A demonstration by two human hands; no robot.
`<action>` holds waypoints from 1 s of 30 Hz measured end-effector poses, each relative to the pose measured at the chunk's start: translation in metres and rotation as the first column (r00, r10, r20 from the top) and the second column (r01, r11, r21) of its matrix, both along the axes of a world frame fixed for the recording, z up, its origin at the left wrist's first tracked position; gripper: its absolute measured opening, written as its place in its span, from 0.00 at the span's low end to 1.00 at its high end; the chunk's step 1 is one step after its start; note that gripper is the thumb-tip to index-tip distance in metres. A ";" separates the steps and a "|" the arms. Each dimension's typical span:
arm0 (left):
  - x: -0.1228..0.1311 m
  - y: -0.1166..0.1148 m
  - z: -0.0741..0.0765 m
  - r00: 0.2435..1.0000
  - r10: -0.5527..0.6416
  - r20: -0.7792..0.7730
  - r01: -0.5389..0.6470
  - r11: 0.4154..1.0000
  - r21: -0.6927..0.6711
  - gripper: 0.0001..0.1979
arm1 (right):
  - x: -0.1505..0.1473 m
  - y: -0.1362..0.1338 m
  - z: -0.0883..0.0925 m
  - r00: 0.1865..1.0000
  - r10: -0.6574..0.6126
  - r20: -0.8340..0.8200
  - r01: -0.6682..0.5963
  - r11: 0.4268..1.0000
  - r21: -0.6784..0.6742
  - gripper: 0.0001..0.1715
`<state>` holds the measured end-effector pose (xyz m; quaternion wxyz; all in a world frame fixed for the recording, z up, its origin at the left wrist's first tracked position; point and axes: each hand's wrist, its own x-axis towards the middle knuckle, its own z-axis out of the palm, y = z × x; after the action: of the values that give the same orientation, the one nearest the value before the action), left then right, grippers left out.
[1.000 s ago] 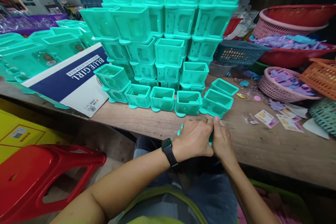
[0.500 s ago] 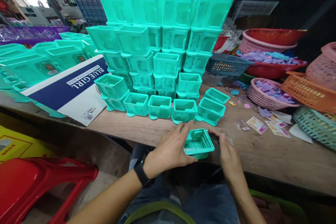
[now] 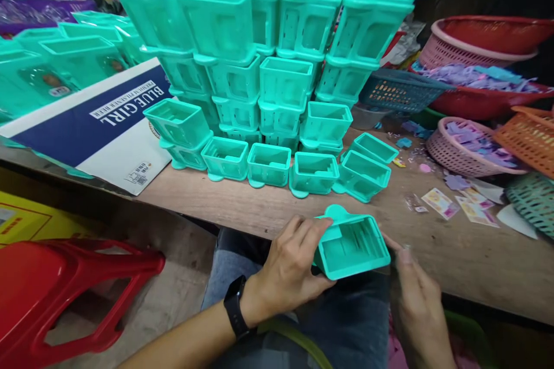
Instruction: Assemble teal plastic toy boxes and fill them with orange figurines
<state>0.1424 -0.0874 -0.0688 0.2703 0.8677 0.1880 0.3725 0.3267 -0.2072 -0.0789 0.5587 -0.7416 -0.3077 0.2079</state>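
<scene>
A teal plastic box (image 3: 355, 248) is tilted at the table's front edge, its open top facing me. My left hand (image 3: 294, 259), with a black watch on the wrist, grips the box's left side between thumb and fingers. My right hand (image 3: 415, 288) is just right of the box, slightly blurred, its fingertips close together near the box's right edge; what they pinch, if anything, is too small to name. Behind stand a row of small teal boxes (image 3: 269, 164) and tall stacks of teal boxes (image 3: 307, 26).
A blue and white carton (image 3: 116, 127) leans at the left. On the right are a pink basket (image 3: 463, 153) of purple pieces, an orange basket (image 3: 528, 138) and printed cards (image 3: 440, 203). A red stool (image 3: 34, 288) stands lower left.
The box in my left hand has tipped toward me and its tab shows at the back. My right hand has moved lower and right in view. The camera view has shifted nearer the stacks.
</scene>
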 end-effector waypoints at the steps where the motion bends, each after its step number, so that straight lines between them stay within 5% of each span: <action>1: -0.001 0.002 0.000 1.000 -0.007 0.010 0.007 1.000 -0.013 0.36 | 0.000 -0.001 0.000 1.000 0.013 0.009 -0.013 1.000 0.007 0.35; 7: -0.006 0.015 -0.010 0.995 -0.063 0.072 0.075 0.983 -0.169 0.38 | -0.001 0.002 0.000 0.994 0.053 0.096 -0.050 0.998 -0.042 0.35; 14: -0.005 0.024 -0.035 0.998 -0.066 -0.020 0.055 0.934 -0.352 0.54 | 0.001 0.030 -0.011 0.994 0.099 0.051 -0.100 0.995 0.027 0.41; 18: 0.001 0.021 -0.039 0.999 -0.048 0.013 0.050 0.930 -0.363 0.48 | -0.010 0.055 -0.015 0.985 0.172 0.002 -0.171 0.973 0.158 0.43; 25: 0.002 0.019 -0.032 0.998 0.000 0.065 0.026 0.920 -0.391 0.35 | -0.028 0.067 -0.014 0.995 -0.091 0.049 0.079 0.976 0.205 0.42; 30: 0.008 0.017 -0.030 0.998 0.053 0.038 -0.035 0.925 -0.378 0.34 | -0.015 0.076 -0.012 0.996 0.009 0.086 -0.023 0.986 0.166 0.40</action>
<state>0.1508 -0.0703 -0.0984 0.4280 0.7859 0.2690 0.3561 0.3120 -0.1311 -0.0911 0.6034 -0.6979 -0.3537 0.1541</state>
